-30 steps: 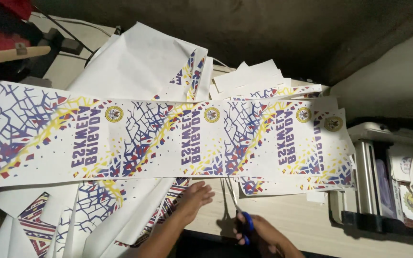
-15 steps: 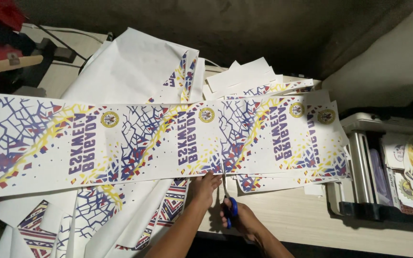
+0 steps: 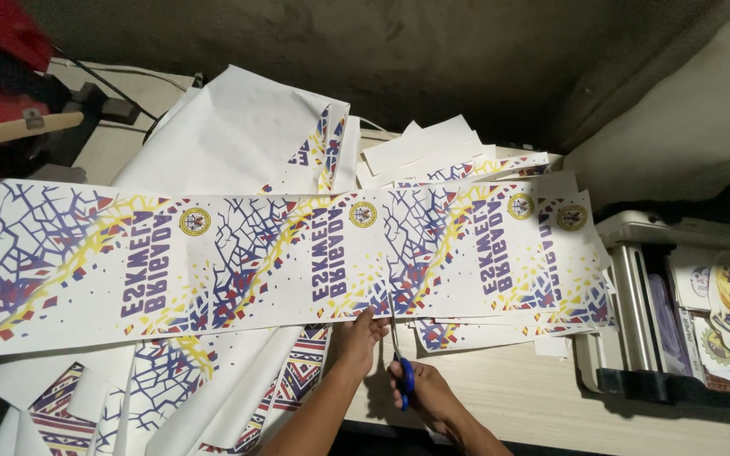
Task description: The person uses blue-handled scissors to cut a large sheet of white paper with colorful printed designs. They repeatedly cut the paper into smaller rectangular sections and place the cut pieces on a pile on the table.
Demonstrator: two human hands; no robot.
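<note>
Right hand (image 3: 427, 393) closed around blue-handled scissors (image 3: 399, 359), blades raised into the near edge of a long printed paper strip (image 3: 238, 262) with purple, yellow and red patterning and round emblems. Left hand (image 3: 356, 333) flat, fingers spread, pressing the same edge just left of the blades. Strip stretched across a pale surface (image 3: 534, 405) over loose white and printed sheets (image 3: 238, 143), with a grey machine (image 3: 635, 295) holding round stickers at the right.
</note>
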